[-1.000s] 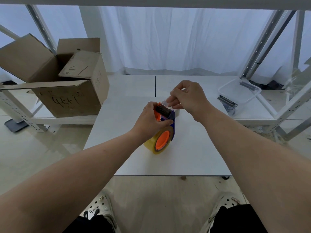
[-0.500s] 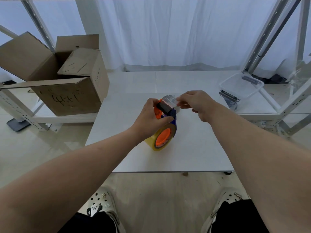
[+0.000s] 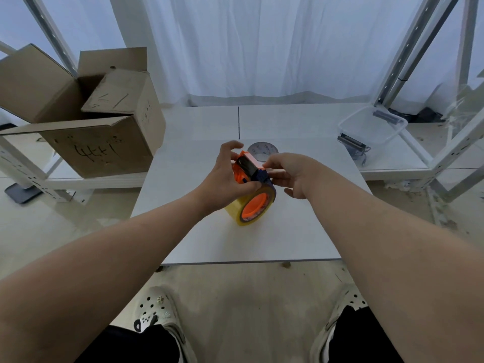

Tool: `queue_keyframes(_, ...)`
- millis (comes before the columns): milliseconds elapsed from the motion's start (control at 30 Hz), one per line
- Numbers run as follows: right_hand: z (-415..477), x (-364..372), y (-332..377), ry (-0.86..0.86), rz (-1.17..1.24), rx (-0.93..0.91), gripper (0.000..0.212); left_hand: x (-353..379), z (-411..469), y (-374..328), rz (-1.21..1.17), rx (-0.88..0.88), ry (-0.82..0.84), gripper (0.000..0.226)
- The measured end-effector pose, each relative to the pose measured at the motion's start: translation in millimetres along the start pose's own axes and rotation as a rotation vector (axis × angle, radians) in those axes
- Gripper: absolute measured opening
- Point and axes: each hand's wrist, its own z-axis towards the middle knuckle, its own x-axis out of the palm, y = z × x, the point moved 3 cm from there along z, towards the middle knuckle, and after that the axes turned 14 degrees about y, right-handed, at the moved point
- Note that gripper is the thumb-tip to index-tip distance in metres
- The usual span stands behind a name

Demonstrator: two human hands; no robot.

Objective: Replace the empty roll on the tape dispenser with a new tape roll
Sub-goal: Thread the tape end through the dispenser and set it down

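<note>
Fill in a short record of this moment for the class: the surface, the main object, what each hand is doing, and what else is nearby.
surface: white table
main object: tape dispenser with yellow tape roll on it
left hand: grips the dispenser
right hand: fingers at the dispenser's blue end
behind: empty roll
left: open cardboard box
right: clear plastic bin

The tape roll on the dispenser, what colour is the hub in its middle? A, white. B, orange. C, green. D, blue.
B: the yellowish tape roll standing on the table shows an orange hub in its centre, while both hands, left and right, work on the dispenser above it.
</note>
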Motion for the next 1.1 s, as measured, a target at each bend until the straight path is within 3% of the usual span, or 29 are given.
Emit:
queue_keyframes(67, 1.2, 4.0, -1.6, -0.009, 0.085, -0.035, 0.026, -2.4, 0.0, -2.0, 0.061, 0.013, 0.047, 0.079)
queue_keyframes(367, 1.1, 24.6, -2.7, 0.063, 0.191, -0.197, 0.022, -34.0, -1.2, -6.1, 0.398, -0.052, 0.186, 0.053)
queue_keyframes(533, 4.0, 29.7, 0.0, 0.094, 0.043, -0.272, 0.005, -45.7, -6.7, 0.0, 0.402, -0.079, 0.198, 0.05)
queue_keyframes(800, 14.5, 36.5, 3.0, 0.156, -0.193, -0.371, 0.024, -56.7, -10.6, 11.4, 0.356, -0.111, 0.181, 0.046)
queue_keyframes(967, 25.9, 14.2, -7.5, -0.041, -0.431, -0.218, 0.028, -60.3, -11.2, 14.7, 0.331, -0.138, 0.174, 0.046)
queue_keyframes(1033, 26.5, 7.8, -5.1, -0.057, -0.504, -0.327, 0.039, -59.6, -10.1, 14.2, 0.328, -0.139, 0.183, 0.046)
queue_keyframes(1100, 22.9, 12.6, 2.2, 0.047, -0.616, -0.494, 0.053, -58.2, -7.5, 12.4, 0.33, -0.138, 0.195, 0.047)
